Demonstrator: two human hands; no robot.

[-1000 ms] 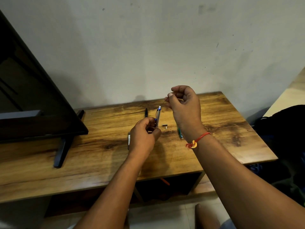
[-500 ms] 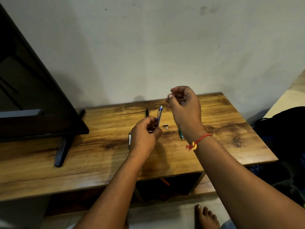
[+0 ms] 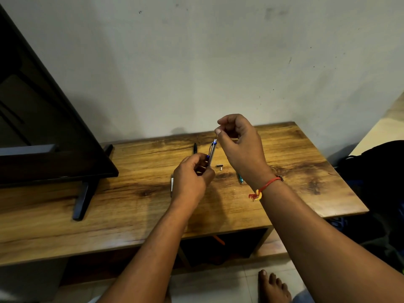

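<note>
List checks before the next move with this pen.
1. Left hand grips the silver-and-blue pen barrel: ok.
2. Right hand pinches the thin dark rod: ok.
3. Rod's lower end meets the barrel's top end: ok.
4. How far the rod sits inside the barrel: cannot tell.
5. Small grey metal part lies loose on the wooden table, close to both hands: ok.

pen: silver, blue | table: brown woodgrain | wrist thread: red, yellow | TV: black
</note>
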